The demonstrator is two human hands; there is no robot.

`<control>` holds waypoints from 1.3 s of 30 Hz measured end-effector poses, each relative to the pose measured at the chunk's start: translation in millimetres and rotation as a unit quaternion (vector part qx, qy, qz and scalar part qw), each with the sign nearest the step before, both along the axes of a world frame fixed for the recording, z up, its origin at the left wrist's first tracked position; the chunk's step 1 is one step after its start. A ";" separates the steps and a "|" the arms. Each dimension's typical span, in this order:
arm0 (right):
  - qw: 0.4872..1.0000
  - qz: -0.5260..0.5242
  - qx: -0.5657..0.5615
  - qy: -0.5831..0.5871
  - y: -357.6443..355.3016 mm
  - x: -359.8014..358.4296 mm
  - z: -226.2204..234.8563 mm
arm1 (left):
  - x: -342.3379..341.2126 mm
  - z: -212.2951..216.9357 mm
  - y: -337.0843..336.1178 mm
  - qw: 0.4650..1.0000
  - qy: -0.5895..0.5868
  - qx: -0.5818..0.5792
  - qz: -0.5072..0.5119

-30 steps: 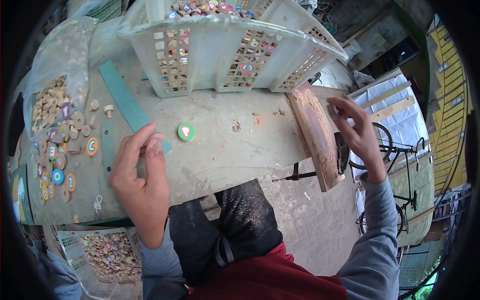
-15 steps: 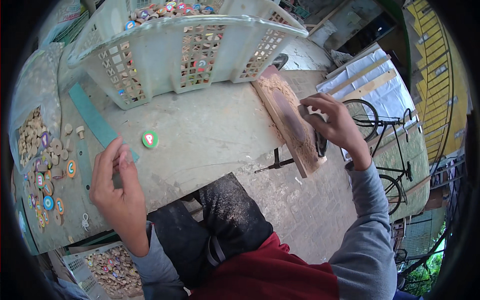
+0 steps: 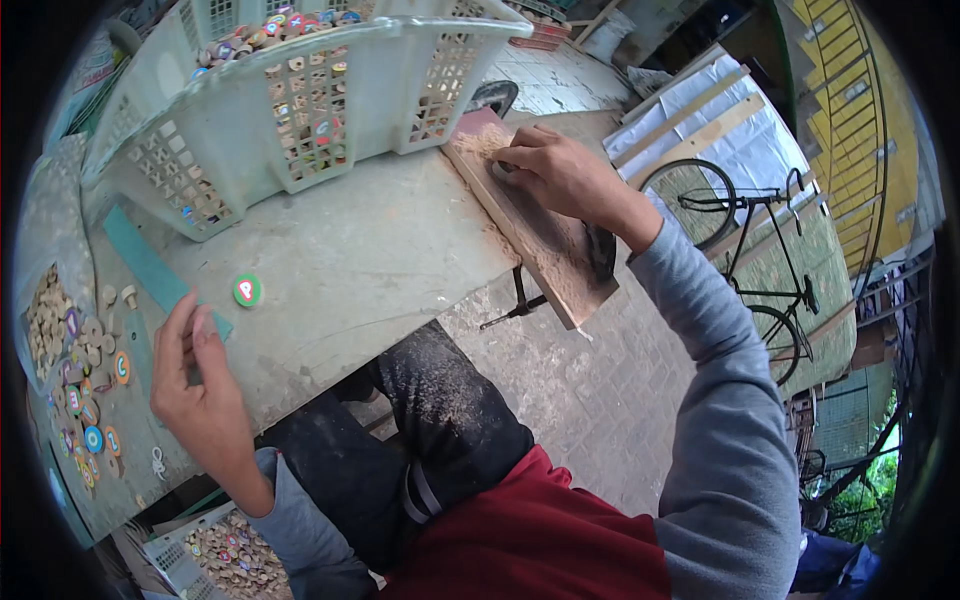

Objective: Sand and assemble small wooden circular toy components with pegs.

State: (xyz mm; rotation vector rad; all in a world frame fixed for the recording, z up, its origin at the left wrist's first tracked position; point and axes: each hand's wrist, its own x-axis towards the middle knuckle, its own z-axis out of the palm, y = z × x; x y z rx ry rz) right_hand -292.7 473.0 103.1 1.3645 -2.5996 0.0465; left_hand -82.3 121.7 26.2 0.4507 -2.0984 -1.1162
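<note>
The green disc [image 3: 246, 291] is lettered; the left hand [image 3: 205, 405] is loosely spread; whether anything is gripped by the right hand [image 3: 565, 175] over the board [image 3: 570, 292] cannot be told.

A small, pale piece [image 3: 499, 172] is held at the fingertips [image 3: 507, 156] of the right hand [image 3: 548, 172], mostly covered, so its full shape cannot be told. Below those fingers, a long, thick, light-brown wooden board [image 3: 577, 290] is set at a slant, its far end reaching past the fingertips and its near end left bare of the hand. A dull purplish-brown patch [image 3: 548, 230] is shown along its middle, and tan, crumbly sawdust [image 3: 488, 141] is heaped just beyond the fingertips.
</note>
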 end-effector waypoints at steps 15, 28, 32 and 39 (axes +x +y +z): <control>0.996 0.039 0.030 0.077 3.0 -13.5 -4.1 | -1.4 -9.0 -6.0 1.000 -0.021 0.007 -0.015; 0.998 -0.026 0.047 0.032 5.5 4.8 -2.4 | 0.7 -3.2 -3.7 1.000 -0.009 0.011 -0.026; 0.999 0.024 0.026 0.032 -2.1 0.5 -2.1 | 3.5 -6.5 -7.8 1.000 -0.007 -0.004 -0.001; 0.997 -0.003 0.069 -0.016 39.6 70.7 15.5 | 2.2 1.7 0.5 0.999 0.023 -0.007 -0.030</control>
